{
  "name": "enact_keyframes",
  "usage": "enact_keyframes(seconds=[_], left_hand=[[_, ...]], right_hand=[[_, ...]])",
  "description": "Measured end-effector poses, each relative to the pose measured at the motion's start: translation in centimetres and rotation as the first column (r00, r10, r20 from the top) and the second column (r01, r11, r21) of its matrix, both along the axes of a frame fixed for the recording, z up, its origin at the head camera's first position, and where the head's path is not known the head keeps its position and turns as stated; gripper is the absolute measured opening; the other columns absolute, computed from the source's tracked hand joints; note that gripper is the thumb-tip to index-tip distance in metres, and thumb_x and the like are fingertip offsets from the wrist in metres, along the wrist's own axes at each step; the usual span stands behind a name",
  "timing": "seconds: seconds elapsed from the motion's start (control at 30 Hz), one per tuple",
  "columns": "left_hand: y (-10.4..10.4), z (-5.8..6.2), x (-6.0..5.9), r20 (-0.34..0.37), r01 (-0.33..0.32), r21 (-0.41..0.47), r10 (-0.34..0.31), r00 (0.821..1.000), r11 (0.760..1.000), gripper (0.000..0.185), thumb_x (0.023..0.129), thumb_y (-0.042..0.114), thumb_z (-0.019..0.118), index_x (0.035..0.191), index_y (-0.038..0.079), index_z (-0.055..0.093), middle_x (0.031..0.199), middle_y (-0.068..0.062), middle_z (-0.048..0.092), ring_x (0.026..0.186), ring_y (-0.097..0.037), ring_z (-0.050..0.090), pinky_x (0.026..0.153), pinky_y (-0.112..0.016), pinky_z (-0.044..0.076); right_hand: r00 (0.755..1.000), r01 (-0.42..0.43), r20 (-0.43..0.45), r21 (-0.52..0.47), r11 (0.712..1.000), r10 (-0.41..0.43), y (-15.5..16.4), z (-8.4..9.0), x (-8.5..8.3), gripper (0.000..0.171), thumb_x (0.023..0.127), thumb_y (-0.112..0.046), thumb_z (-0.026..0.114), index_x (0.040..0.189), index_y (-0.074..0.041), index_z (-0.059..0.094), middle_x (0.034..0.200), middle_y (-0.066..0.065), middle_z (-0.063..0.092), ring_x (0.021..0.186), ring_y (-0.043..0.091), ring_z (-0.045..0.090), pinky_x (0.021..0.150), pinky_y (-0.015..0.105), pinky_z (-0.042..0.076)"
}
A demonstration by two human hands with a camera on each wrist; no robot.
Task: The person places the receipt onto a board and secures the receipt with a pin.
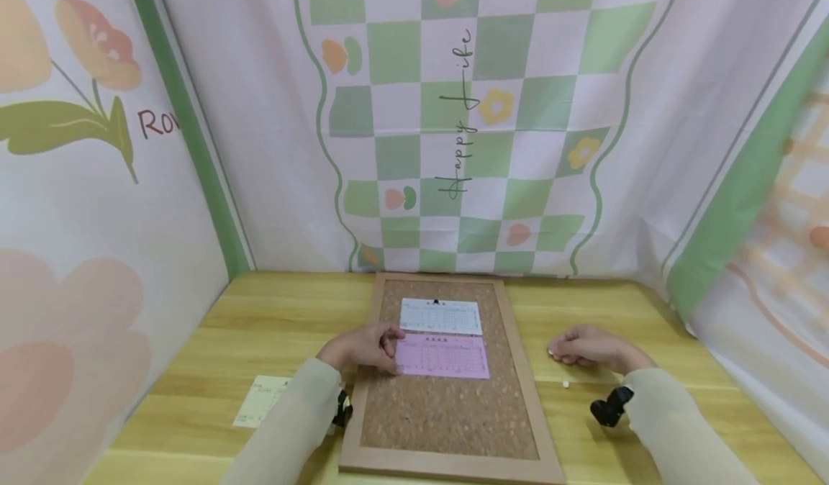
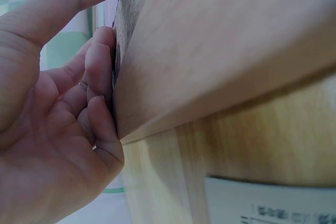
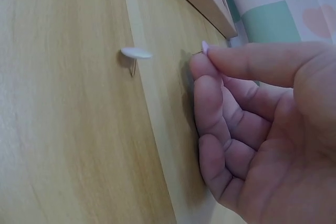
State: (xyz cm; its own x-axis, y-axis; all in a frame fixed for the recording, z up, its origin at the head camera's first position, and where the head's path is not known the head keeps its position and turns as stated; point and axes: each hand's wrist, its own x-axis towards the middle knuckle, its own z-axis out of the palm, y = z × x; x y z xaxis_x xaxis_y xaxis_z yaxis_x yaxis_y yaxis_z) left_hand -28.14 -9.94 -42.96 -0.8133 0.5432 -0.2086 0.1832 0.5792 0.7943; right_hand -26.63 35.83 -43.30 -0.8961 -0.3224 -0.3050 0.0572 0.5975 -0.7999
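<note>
Pink printed paper slip [image 1: 442, 356] lay flat on a wood-framed cork pinboard [image 1: 447, 413] in the middle of a light wooden table [image 1: 272, 312], just below a white printed slip [image 1: 441, 316] already fixed to the cork by a small dark pin at its top edge. The person's left hand [image 1: 363, 348] rested at the board's left rim, its fingers [image 2: 100, 77] loosely bent against the frame and the thumb stretched over the pink slip's left edge, pressing it down. The right hand [image 1: 586, 347] sat on the table to the right of the board, well apart from the pink slip, fingers curled. From the right wrist view its thumb and forefinger pinched what looked like a small pale pushpin [image 3: 205, 48], though only a tip showed. A second white pushpin [image 3: 135, 54] lay on the table just beside that hand. A pale yellow paper slip [image 1: 262, 401] lay on the table left of the board, near the left sleeve. Flower-and-check cloth [image 1: 479, 111] hung behind the table.
</note>
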Motion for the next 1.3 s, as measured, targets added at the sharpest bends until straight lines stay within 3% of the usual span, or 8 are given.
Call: enact_keyframes(seconds=[0.2,0.5,0.8,0.93,1.13,1.3], left_hand=[[0.0,-0.1,-0.3,-0.003,0.008,-0.003,-0.008,1.000,1.000,0.065,0.080,0.009,0.084,0.137,0.003,0.052,0.090,-0.008,0.057,0.079,-0.019,0.052,0.071,-0.031,0.043],[0.0,0.0,-0.1,-0.003,0.004,0.001,-0.004,1.000,1.000,0.065,0.080,0.008,0.084,0.136,0.002,0.052,0.090,-0.009,0.057,0.079,-0.019,0.051,0.071,-0.030,0.043],[0.0,-0.1,-0.2,0.011,0.006,0.009,-0.006,1.000,1.000,0.066,0.080,0.010,0.084,0.137,0.003,0.051,0.091,-0.009,0.057,0.080,-0.020,0.051,0.073,-0.032,0.043],[0.0,-0.2,-0.4,0.016,0.008,0.010,-0.008,1.000,1.000,0.067,0.081,0.010,0.084,0.138,0.002,0.051,0.092,-0.009,0.057,0.081,-0.019,0.050,0.073,-0.032,0.042],[0.0,-0.2,-0.3,0.014,0.008,0.008,-0.008,1.000,1.000,0.067,0.081,0.010,0.084,0.138,0.002,0.051,0.091,-0.009,0.057,0.080,-0.019,0.050,0.073,-0.031,0.042],[0.1,-0.2,-0.3,0.004,0.013,0.003,-0.013,1.000,1.000,0.066,0.081,0.010,0.084,0.138,0.002,0.051,0.091,-0.008,0.057,0.080,-0.019,0.050,0.073,-0.031,0.042]], right_hand=[[1.000,-0.009,0.002,0.011,1.000,0.009,-0.3,0.2,-0.3,0.027,0.102,-0.018,0.057,0.110,0.005,0.067,0.090,0.003,0.064,0.080,0.016,0.057,0.067,0.026,0.047],[0.997,-0.070,-0.025,-0.007,0.998,0.070,-1.6,1.3,-1.4,0.028,0.102,-0.018,0.058,0.105,0.007,0.068,0.074,-0.001,0.060,0.060,0.007,0.046,0.054,0.020,0.037],[0.996,-0.083,-0.026,0.004,0.997,0.083,-3.5,2.2,-2.3,0.029,0.102,-0.021,0.059,0.103,0.007,0.067,0.071,-0.001,0.057,0.063,0.008,0.047,0.064,0.025,0.047],[0.995,-0.092,-0.023,0.002,0.996,0.093,-4.5,2.4,-2.6,0.029,0.101,-0.021,0.060,0.104,0.006,0.068,0.070,0.000,0.058,0.062,0.010,0.047,0.062,0.028,0.046],[0.994,-0.106,-0.014,-0.010,0.994,0.106,-6.3,2.7,-3.0,0.025,0.101,-0.018,0.060,0.094,0.006,0.066,0.069,0.001,0.057,0.059,0.011,0.046,0.057,0.026,0.041],[0.995,-0.094,-0.022,-0.005,0.996,0.094,-8.0,2.8,-3.4,0.024,0.099,-0.017,0.062,0.101,0.007,0.067,0.074,0.002,0.060,0.064,0.010,0.051,0.059,0.024,0.044]])
